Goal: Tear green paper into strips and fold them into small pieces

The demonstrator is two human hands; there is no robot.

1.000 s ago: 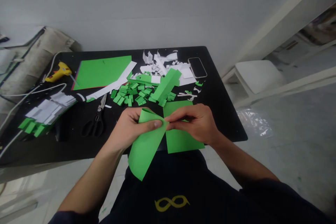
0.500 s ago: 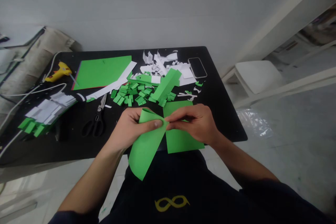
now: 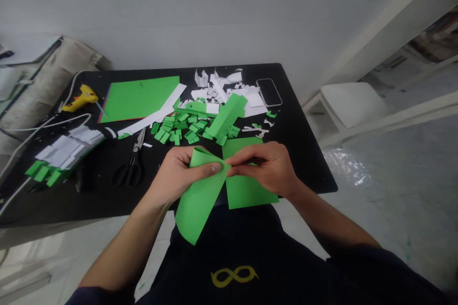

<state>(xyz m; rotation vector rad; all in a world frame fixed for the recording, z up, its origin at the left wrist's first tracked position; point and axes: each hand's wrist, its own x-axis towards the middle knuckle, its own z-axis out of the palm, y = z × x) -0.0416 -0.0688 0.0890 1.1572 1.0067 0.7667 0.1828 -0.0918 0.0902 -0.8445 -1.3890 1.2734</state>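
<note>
A sheet of green paper [image 3: 200, 200], curled over at its top, is pinched by my left hand [image 3: 182, 171], the thumb lying across its front. At the sheet's right corner, the thumb and index finger of my right hand [image 3: 266, 164] press together on the paper. Beneath my right hand another green sheet [image 3: 250, 194] lies flat at the table's front edge. Just beyond the hands is a heap of small folded green paper pieces [image 3: 173, 128], with a long folded green strip [image 3: 229, 114] resting on it.
Black-handled scissors [image 3: 132, 167] lie left of my hands on the black table [image 3: 304, 167]. Farther left are a layered white-and-green paper piece [image 3: 67, 147] and a yellow glue gun [image 3: 81, 98]. White scraps [image 3: 229, 78], a phone [image 3: 269, 92] and stacked green sheets [image 3: 139, 97] sit at the back.
</note>
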